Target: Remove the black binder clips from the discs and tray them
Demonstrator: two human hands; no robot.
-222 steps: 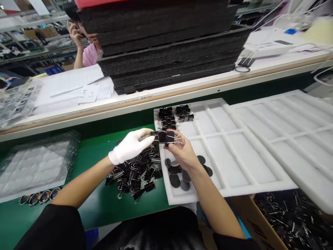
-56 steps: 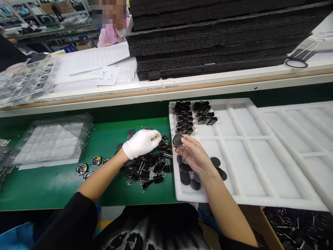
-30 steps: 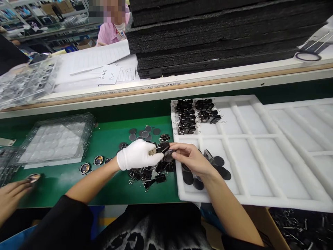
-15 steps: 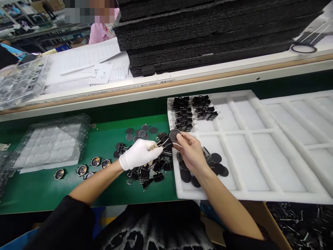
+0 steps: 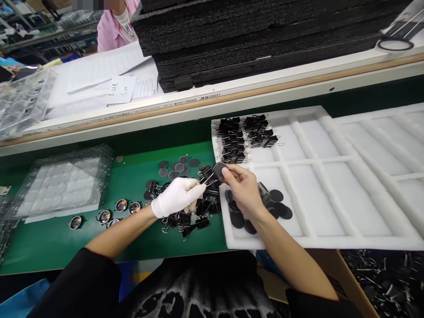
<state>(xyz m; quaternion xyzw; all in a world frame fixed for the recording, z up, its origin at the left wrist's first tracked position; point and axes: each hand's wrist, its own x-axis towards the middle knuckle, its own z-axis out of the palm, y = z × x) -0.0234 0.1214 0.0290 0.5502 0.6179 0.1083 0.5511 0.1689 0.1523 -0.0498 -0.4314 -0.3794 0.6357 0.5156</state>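
Observation:
My left hand [image 5: 177, 197], in a white glove, is closed on a black binder clip [image 5: 208, 177] by its wire handles, just above a loose heap of binder clips [image 5: 185, 212] on the green mat. My bare right hand [image 5: 241, 187] pinches a dark round disc [image 5: 219, 169] against that clip's jaws. Below the right hand, more dark discs [image 5: 271, 205] lie in a near compartment of a white foam tray [image 5: 331, 240]. Clipped assemblies [image 5: 243, 137] fill the tray's far left compartments.
Loose grey discs [image 5: 179, 165] and several shiny round pieces [image 5: 121, 205] lie on the mat. Clear blister trays [image 5: 62, 181] sit at left. A raised shelf holds papers [image 5: 109, 84] and stacked black foam [image 5: 265, 39]. Another person in pink [image 5: 115, 22] sits behind. A box of clips [image 5: 380, 282] stands at lower right.
My hands came together: the left picked a clip from the heap and the right brought a disc to it. Another person's hand at the lower left edge has gone.

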